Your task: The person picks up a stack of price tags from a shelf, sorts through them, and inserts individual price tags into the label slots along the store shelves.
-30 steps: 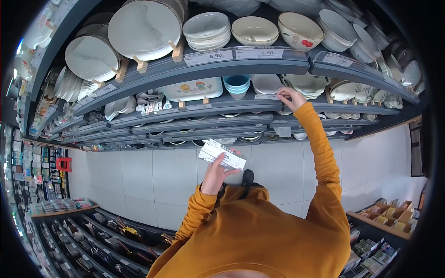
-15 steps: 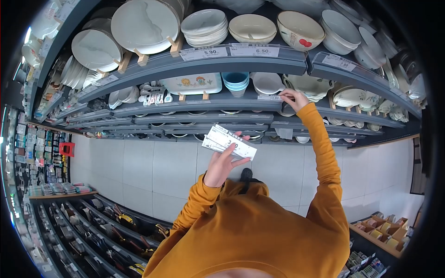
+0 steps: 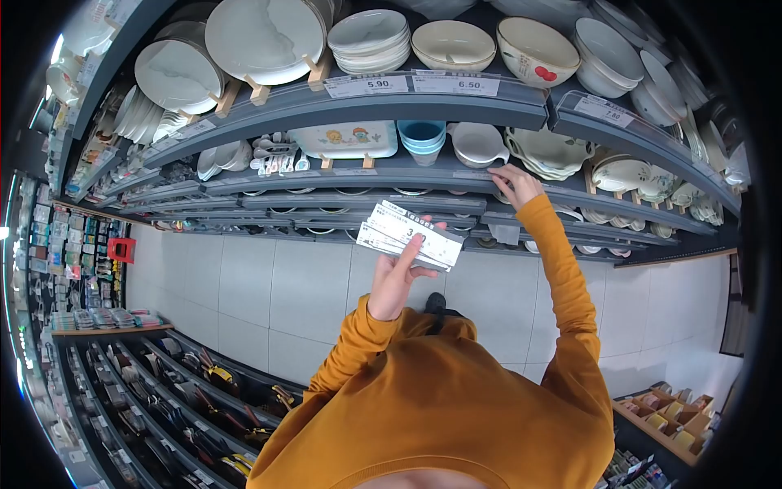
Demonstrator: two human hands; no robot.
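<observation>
My left hand [image 3: 394, 285] holds a small fanned stack of white price tags [image 3: 393, 218], thumb on top and fingers beneath. The top tag faces up with a large printed price, partly covered by my thumb. My right hand [image 3: 521, 187] reaches out to the second shelf's front edge, its thumb and fingertips pinched together at the right end of a shelf label [image 3: 471, 174]. What lies between those fingertips is too small to make out. Just behind them sits a white handled bowl [image 3: 476, 147], with stacked blue cups [image 3: 422, 140] to its left and stacked leaf-edged dishes [image 3: 547, 153] to its right.
Plates [image 3: 265, 41] on wooden stands and stacked bowls [image 3: 538, 50] line the upper shelf. A decorated tray [image 3: 346, 140] stands below. Tool racks [image 3: 187, 399] are behind at lower left, and a divided wooden box [image 3: 672, 420] at lower right. Pale tiled floor [image 3: 305, 285] lies between.
The view has shifted slightly, moving the shelves a little rightward. My left hand has raised the tags and turned them flatter toward me. My right fingertips stay at the shelf label's right end.
</observation>
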